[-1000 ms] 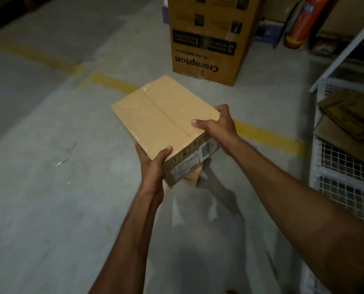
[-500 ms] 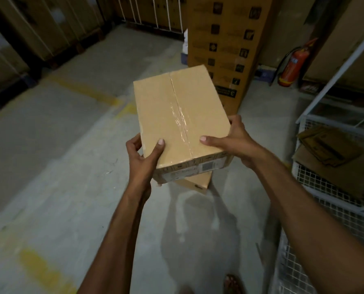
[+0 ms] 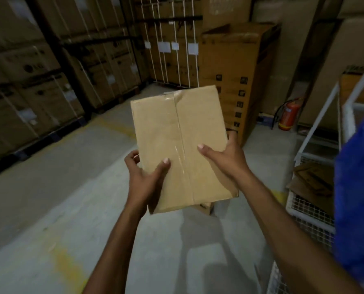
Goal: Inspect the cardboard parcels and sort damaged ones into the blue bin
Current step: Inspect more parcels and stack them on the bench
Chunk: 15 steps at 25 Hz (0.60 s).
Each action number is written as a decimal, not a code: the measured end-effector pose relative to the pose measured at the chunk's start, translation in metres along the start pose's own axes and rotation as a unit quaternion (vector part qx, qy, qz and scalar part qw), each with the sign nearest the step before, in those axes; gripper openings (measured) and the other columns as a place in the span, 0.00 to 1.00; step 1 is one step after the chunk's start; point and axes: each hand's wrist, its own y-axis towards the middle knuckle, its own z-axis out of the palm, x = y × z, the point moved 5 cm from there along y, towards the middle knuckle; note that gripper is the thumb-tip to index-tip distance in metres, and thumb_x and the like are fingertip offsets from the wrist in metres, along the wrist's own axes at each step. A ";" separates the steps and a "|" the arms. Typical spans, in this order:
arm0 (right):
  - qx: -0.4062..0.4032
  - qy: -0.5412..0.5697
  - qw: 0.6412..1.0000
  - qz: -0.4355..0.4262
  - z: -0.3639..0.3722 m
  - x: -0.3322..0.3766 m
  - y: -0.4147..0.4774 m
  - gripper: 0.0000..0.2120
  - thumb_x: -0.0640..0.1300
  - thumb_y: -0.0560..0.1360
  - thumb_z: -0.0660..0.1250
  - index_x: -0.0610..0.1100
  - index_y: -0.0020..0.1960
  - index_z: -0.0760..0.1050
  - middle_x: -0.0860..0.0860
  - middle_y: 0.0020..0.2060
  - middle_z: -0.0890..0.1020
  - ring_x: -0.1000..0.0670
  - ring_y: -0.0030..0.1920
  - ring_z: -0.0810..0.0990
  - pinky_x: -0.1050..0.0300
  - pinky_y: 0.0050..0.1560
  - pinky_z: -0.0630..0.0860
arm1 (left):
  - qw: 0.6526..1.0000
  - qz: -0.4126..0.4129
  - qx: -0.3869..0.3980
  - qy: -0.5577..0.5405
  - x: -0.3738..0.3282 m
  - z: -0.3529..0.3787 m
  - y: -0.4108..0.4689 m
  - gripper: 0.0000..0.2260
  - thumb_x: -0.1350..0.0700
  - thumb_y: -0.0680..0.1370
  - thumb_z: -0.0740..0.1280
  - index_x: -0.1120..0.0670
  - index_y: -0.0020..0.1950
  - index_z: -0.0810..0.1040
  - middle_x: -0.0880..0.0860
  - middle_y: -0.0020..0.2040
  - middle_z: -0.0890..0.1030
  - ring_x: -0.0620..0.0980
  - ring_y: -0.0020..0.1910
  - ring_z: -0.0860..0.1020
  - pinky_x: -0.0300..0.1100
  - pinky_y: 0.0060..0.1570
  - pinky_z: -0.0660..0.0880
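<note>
Head view: the cardboard parcel (image 3: pixel 181 145) is held in the air in front of the person, over the concrete floor (image 3: pixel 49 209). Its broad taped face is tilted up toward the camera. In my judgement it is held this way so that the face and the tape seam can be examined, which puts the task at the inspection step. No tear or crushed corner shows on this face. The other faces are hidden, so no verdict on damage can be given. The left hand (image 3: pixel 144 179) grips the near left edge, with the thumb pressed flat on the top face and the fingers (image 3: pixel 132 158) curled round the side. The right hand (image 3: pixel 225 160) grips the right edge in the same manner, thumb on top and fingers wrapped behind. Both hands are closed on the parcel and carry it between them. A small box (image 3: pixel 204 206) shows just below the parcel's near edge; whether they touch cannot be told. At the right edge, in front of the wire cage (image 3: pixel 310 213), is a blurred blue shape (image 3: pixel 357 198). Whether it is the bin cannot be told. A fire extinguisher (image 3: pixel 287 115) stands far right.
</note>
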 end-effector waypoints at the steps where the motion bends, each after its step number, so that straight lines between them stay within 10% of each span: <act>1: 0.001 -0.006 1.000 -0.009 -0.008 0.007 -0.021 0.38 0.62 0.70 0.78 0.51 0.70 0.63 0.57 0.60 0.76 0.51 0.60 0.75 0.54 0.59 0.73 | 0.998 -0.016 -0.040 -0.036 -0.010 -0.010 -0.017 0.32 0.34 0.75 0.74 0.46 0.72 0.65 0.44 0.65 0.74 0.42 0.60 0.78 0.42 0.52 0.77; 6: -0.050 -0.023 0.998 -0.021 -0.058 0.049 -0.114 0.42 0.83 0.69 0.56 0.56 0.70 0.76 0.53 0.65 0.80 0.48 0.63 0.78 0.47 0.67 0.75 | 0.998 0.022 -0.065 0.002 -0.073 -0.045 -0.106 0.30 0.25 0.75 0.64 0.47 0.64 0.70 0.48 0.61 0.77 0.47 0.55 0.79 0.51 0.52 0.76; 15: -0.132 -0.054 0.990 -0.013 -0.140 0.075 -0.315 0.33 0.78 0.75 0.53 0.55 0.65 0.71 0.53 0.52 0.78 0.47 0.54 0.77 0.49 0.55 0.71 | 0.996 0.066 -0.053 -0.038 -0.117 -0.049 -0.278 0.34 0.28 0.78 0.63 0.49 0.75 0.67 0.48 0.65 0.75 0.49 0.59 0.76 0.49 0.57 0.71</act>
